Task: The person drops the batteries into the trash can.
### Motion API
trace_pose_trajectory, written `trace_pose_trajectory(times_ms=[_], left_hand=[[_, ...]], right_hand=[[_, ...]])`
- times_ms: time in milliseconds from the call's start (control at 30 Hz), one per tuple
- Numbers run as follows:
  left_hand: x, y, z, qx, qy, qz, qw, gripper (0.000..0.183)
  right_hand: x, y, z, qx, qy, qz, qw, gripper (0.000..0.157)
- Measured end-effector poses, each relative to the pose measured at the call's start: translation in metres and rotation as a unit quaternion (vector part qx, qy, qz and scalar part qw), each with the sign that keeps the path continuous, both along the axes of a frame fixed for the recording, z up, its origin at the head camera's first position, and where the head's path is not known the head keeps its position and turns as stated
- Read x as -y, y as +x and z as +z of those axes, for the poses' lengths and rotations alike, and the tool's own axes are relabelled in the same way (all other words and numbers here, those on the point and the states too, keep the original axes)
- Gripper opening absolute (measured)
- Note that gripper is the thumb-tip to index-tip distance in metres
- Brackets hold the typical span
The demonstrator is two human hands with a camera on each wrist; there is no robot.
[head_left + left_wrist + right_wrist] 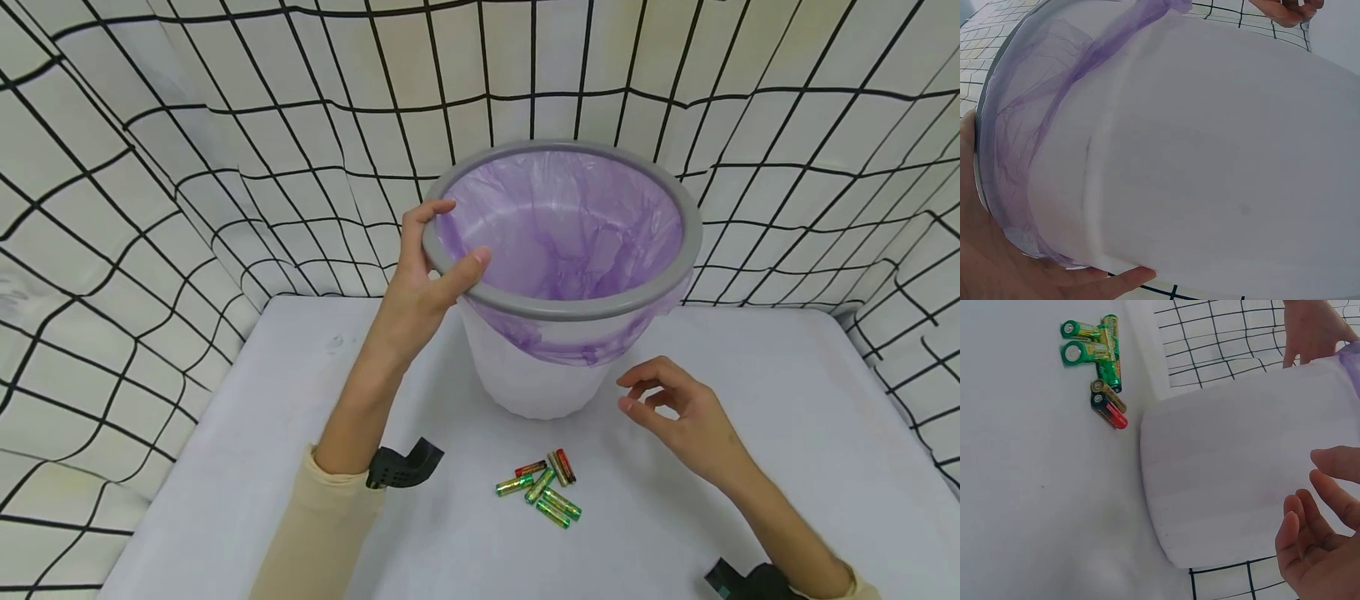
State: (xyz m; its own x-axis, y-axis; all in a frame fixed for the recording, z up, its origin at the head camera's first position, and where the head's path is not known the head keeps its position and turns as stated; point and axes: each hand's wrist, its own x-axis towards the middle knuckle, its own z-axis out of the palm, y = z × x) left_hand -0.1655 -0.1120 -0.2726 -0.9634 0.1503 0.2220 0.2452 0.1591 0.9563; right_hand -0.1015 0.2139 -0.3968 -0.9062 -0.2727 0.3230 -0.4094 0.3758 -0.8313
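A white trash bin [536, 387] with a grey rim [581, 310] stands on the table, lined with a purple plastic bag [555, 225]. My left hand [423, 292] grips the rim at its left side, thumb over the edge and other fingers around the outside. In the left wrist view the bin wall [1210, 156] fills most of the picture. To the right of the bin my right hand [686, 417] hovers with loosely bent fingers and nothing between them. Several batteries [540, 486], green, gold and red, lie in a loose cluster in front of the bin.
The white table [262, 400] is enclosed at the back and both sides by a black wire grid [337, 125] over white sheeting. Black wrist cameras [407, 463] are strapped to both forearms.
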Motion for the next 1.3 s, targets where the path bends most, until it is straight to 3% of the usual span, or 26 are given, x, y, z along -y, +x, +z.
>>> trace_pose_trajectory(times_ms=[233, 600, 933, 1300], left_hand=[[0.0, 0.0, 0.0, 0.002, 0.007, -0.002, 1.0, 0.07], [-0.001, 0.0, 0.0, 0.0, 0.01, -0.002, 0.9999, 0.07], [-0.002, 0.0, -0.001, 0.008, 0.016, 0.0, 0.9998, 0.069], [-0.002, 0.0, -0.002, 0.005, 0.024, -0.004, 0.9997, 0.07]], right_hand=[[0.003, 0.003, -0.008, 0.017, 0.03, 0.023, 0.999, 0.024], [0.006, 0.008, -0.02, 0.045, 0.031, 0.07, 0.996, 0.023], [0.013, 0.019, -0.033, 0.109, 0.057, 0.133, 0.983, 0.017], [0.018, 0.023, -0.041, 0.117, 0.065, 0.181, 0.974, 0.022]])
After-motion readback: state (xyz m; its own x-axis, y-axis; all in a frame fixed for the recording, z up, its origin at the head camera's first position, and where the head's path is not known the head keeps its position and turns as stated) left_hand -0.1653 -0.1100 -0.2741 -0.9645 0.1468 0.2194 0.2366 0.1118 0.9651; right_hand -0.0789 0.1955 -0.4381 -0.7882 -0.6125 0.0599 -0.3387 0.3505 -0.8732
